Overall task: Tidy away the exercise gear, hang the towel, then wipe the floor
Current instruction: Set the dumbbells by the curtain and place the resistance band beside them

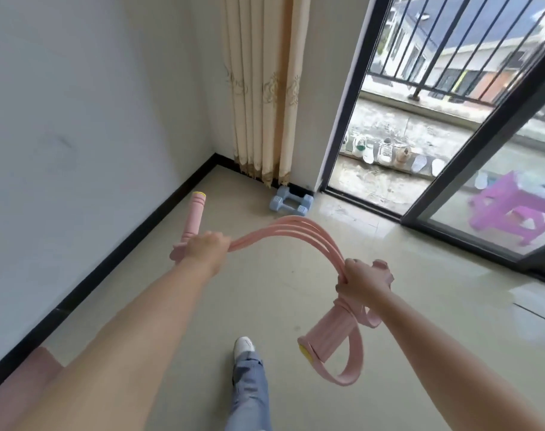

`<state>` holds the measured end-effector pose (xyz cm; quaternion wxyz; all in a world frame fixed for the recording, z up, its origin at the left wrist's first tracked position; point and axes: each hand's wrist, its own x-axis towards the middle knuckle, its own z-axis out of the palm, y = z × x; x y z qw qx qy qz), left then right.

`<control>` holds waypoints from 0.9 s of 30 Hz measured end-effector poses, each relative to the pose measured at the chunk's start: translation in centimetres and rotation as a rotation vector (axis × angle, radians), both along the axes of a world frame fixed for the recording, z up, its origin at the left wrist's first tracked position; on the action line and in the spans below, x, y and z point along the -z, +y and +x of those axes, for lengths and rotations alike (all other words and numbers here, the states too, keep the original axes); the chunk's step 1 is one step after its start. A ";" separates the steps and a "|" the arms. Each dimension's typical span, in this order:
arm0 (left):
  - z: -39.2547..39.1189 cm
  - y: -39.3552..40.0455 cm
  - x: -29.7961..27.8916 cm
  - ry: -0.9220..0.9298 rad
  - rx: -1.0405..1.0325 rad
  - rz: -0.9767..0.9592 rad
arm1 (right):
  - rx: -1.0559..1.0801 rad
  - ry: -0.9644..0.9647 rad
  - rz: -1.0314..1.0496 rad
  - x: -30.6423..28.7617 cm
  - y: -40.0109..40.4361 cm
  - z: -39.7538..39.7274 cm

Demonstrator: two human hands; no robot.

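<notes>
Two hands — left hand (206, 252) and right hand (358, 279) — each in a closed grip on the pink resistance bands (291, 227).

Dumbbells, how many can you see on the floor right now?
2. Both blue dumbbells lie side by side on the floor by the curtain's foot, one nearer the wall, one nearer the camera. None seems hidden.

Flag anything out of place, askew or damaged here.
Little stands out. The pink pull-band sags slack between both hands, left hand and right hand. The curtain hem looks frayed. Dumbbells sit neatly in the corner.
</notes>
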<state>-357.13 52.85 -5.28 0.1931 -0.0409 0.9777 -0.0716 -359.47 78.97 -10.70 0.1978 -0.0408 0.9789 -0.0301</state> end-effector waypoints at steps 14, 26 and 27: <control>-32.9 -9.0 5.3 -0.083 0.184 0.001 | 0.067 -0.003 0.070 3.1 -5.6 -30.6; -54.1 -14.1 16.2 -0.233 0.174 0.131 | 0.056 -0.174 -0.010 14.6 -11.1 -52.9; -55.2 -14.6 17.6 -0.225 0.202 0.138 | 0.075 -0.197 -0.016 15.9 -11.8 -53.9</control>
